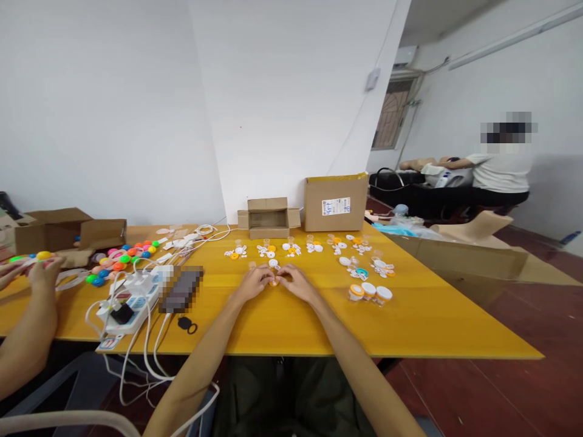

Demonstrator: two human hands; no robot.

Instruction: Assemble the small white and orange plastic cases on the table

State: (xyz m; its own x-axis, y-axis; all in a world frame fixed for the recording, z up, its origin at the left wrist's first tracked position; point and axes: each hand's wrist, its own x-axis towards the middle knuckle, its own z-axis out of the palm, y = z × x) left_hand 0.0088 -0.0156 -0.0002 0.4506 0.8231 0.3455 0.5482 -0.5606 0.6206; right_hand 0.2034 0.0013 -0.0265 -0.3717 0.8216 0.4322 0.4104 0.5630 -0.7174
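Jars of clear plastic (383, 296), three, stand capped right of centre, seemingly done; loose small white pieces (297, 249) farther up seem yet undone. Frame centre, my left hand (259, 281) and right hand (294, 281) curl round a small orange-and-white object (274, 282); pinching, I can't tell.

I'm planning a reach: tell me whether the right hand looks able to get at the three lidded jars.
Likely yes: bare tabletop lies between the right hand and the three lidded jars to its right, though the hand looks busy at a small orange-and-white item.
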